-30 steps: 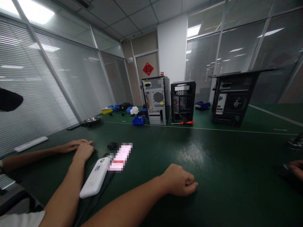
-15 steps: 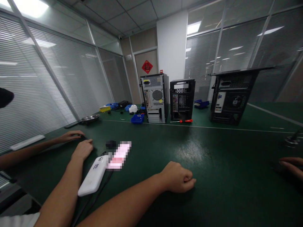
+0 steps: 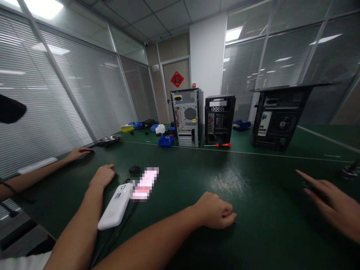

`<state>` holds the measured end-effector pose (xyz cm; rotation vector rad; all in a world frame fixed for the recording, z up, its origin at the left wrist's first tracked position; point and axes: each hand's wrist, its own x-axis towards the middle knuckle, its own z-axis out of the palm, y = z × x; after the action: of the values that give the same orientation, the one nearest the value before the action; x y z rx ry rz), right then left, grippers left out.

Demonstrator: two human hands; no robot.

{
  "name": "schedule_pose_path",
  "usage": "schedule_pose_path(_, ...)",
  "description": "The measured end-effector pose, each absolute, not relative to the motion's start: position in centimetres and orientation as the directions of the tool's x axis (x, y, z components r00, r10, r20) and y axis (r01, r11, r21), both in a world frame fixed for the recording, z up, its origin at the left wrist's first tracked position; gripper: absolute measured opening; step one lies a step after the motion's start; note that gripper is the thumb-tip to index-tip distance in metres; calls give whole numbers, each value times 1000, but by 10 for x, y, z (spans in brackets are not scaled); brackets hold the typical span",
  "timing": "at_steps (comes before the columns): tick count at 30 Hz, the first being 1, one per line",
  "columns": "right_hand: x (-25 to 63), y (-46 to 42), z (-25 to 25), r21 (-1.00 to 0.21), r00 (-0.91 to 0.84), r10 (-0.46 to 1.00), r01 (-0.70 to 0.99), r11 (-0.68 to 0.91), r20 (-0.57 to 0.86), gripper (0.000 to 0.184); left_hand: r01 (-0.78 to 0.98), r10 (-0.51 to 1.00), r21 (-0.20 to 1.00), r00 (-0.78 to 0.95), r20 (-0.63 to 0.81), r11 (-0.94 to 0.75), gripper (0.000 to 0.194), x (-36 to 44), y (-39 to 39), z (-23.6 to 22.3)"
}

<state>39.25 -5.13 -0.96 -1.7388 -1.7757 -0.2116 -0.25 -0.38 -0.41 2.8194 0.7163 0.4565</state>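
Note:
My left hand (image 3: 216, 210) rests on the dark green table in a loose fist, palm down. Between its curled fingers nothing shows. From the right edge comes my right hand (image 3: 333, 204), just over the tabletop, index finger stretched out and thumb apart below it. The gap between them is dark, and I see no object in it. Left of my left forearm lies a white slab (image 3: 116, 207) marked 18, like a power bank, with a black cable (image 3: 126, 215) beside it. Touching its upper end is a pixelated pink-and-white rectangle (image 3: 145, 184).
A co-worker's two hands (image 3: 101, 176) lie at the left. Three computer cases (image 3: 188, 118) stand along the back, with a red-handled screwdriver (image 3: 222, 144), blue trays (image 3: 165, 141) and a metal bowl (image 3: 110, 139). A metal stand base (image 3: 350, 171) is at the right edge.
My right hand has come further into view from the right edge, moving left. My left hand stays in its fist. The co-worker's far hand has shifted left. The view has turned slightly.

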Motion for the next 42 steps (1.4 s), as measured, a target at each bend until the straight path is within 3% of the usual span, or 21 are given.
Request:
schedule_pose_path(3, 321, -55, 5, -359, -25, 910, 914, 188, 413, 54, 439, 500, 272, 835, 228, -856, 36, -3, -4, -2)
schedule_pose_path(6, 258, -62, 2, -298, -212, 868, 881, 369, 448, 52, 459, 526, 293, 821, 220, -839, 28, -2, -5, 1)
schedule_pose_path(13, 212, -77, -14, -125, -439, 742, 814, 567, 507, 41, 482, 539, 259, 807, 241, -837, 24, 0, -7, 1)
schedule_pose_path(26, 216, -76, -26, -48, -521, 717, 793, 607, 462, 52, 491, 529, 204, 815, 237, -847, 23, -2, -7, 1)
schedule_pose_path(33, 230, -77, -43, 155, -451, 709, 883, 443, 542, 53, 485, 532, 234, 819, 217, -843, 27, -4, -8, 5)
schedule_pose_path(38, 223, -86, -32, 99, -421, 708, 888, 448, 567, 41, 450, 539, 355, 815, 212, -820, 21, -4, -7, 4)
schedule_pose_path(42, 204, -85, -24, 55, -467, 712, 853, 519, 524, 32, 438, 501, 282, 839, 213, -853, 23, -2, -4, -1)
